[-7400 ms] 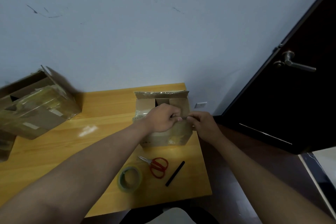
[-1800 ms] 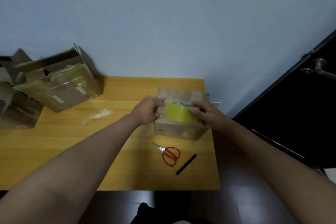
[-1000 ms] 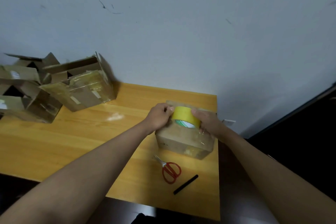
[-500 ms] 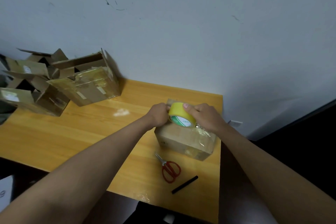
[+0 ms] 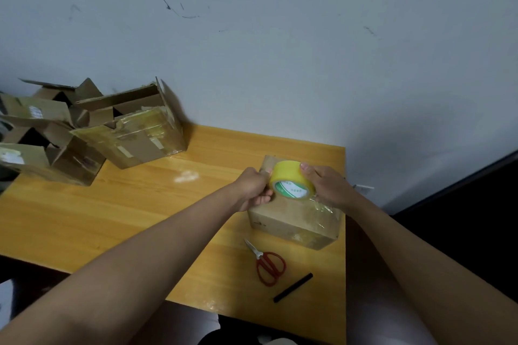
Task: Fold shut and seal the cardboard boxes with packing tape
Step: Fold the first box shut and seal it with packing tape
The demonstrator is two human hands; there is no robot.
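Note:
A small cardboard box [image 5: 294, 221] with its flaps folded down sits near the right edge of the wooden table [image 5: 140, 204]. Over its top I hold a yellow roll of packing tape [image 5: 291, 183]. My right hand [image 5: 328, 187] grips the roll from the right side. My left hand [image 5: 253, 187] is curled at the roll's left edge, fingers pinched against it where the tape end lies. Clear tape shines on the box's right top corner.
Red-handled scissors [image 5: 269, 265] and a black marker [image 5: 293, 287] lie in front of the box. Several open, taped cardboard boxes [image 5: 129, 131] are piled at the table's far left against the wall. A dark door [image 5: 476, 190] stands to the right.
Seven seconds ago both hands were folding the open box's flaps and the tape lay on the table. Now the flaps are down and both hands hold the roll over the box; my view has drifted left.

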